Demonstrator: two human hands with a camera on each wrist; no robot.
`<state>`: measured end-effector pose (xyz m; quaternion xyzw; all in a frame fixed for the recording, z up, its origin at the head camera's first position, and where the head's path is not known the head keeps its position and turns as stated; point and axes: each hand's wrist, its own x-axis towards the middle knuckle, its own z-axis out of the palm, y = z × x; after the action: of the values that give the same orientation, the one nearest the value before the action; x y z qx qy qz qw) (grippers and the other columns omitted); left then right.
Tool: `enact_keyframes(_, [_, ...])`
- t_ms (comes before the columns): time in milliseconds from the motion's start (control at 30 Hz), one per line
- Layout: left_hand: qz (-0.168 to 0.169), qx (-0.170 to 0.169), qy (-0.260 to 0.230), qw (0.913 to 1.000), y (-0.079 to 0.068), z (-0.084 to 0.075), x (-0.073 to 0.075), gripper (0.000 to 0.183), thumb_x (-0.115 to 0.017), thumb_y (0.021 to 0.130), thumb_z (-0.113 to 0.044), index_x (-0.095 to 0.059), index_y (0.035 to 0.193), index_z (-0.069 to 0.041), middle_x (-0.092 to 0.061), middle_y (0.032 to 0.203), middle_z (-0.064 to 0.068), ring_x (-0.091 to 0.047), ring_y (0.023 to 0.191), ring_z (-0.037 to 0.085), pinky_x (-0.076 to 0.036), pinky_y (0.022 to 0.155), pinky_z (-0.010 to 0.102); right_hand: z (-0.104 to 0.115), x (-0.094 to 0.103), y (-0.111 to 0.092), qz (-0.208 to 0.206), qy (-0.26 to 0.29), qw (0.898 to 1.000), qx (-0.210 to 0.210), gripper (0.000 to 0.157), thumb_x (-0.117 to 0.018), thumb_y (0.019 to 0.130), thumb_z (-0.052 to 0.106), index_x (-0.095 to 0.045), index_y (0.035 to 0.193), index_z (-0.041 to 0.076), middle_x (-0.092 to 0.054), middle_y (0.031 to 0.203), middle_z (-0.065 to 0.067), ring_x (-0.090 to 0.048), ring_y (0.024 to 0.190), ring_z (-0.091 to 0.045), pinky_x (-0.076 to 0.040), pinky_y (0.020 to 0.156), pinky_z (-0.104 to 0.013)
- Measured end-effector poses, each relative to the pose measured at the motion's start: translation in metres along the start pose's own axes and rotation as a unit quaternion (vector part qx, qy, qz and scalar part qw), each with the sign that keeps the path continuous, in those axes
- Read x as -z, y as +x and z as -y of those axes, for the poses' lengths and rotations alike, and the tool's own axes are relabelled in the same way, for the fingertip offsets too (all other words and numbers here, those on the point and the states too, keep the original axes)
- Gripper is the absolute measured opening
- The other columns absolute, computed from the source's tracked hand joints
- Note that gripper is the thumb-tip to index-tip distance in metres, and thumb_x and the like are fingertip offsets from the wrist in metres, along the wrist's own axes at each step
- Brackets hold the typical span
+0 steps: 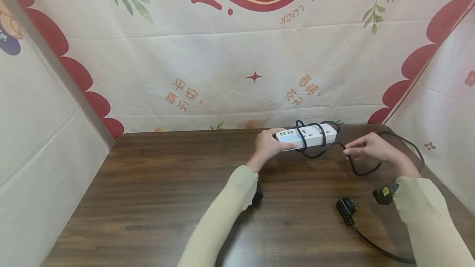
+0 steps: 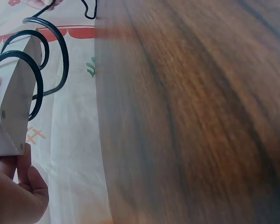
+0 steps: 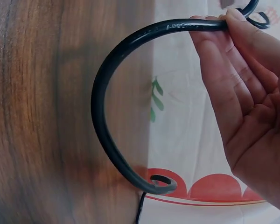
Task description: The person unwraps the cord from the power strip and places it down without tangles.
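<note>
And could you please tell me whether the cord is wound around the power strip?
Partly wound: loops of the cord circle the power strip, while a length beyond it is pinched in the right hand.

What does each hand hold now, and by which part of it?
The left grip holds the white power strip by its light-blue end; the right grip pinches the black cord on an unwound stretch.
</note>
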<state>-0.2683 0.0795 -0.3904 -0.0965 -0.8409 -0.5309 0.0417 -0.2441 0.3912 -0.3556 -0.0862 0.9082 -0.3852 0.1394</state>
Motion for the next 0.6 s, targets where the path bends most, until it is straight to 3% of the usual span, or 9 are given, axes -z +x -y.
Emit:
enact_keyframes(300, [0.005, -0.003, -0.018, 0.9998, 0.001, -0.002, -0.002, 0.052, -0.085, 0.059, -0.037, -0.068, 0.105, -0.022, -0.065, 0.091, -0.010, -0.053, 0.076, 0.004, -0.041, 0.065, 0.022, -0.006, -0.010, 0.017, 0.022, -0.004, 1.000, -0.002, 0.040, -0.068, 0.082, 0.018, -0.061, 0.102, -0.016, -0.068, 0.083, -0.015, -0.064, 0.071, -0.011, -0.053, 0.064, -0.033])
enact_keyframes(600, [0.010, -0.004, -0.015, 0.9998, 0.000, -0.005, -0.002, 0.052, -0.085, 0.059, -0.037, -0.068, 0.105, -0.022, -0.065, 0.091, -0.010, -0.053, 0.075, 0.005, -0.041, 0.063, 0.022, -0.009, -0.015, 0.025, 0.008, -0.005, 1.000, -0.010, 0.040, -0.068, 0.082, 0.019, -0.061, 0.101, -0.016, -0.069, 0.081, -0.014, -0.064, 0.070, -0.013, -0.053, 0.065, -0.035])
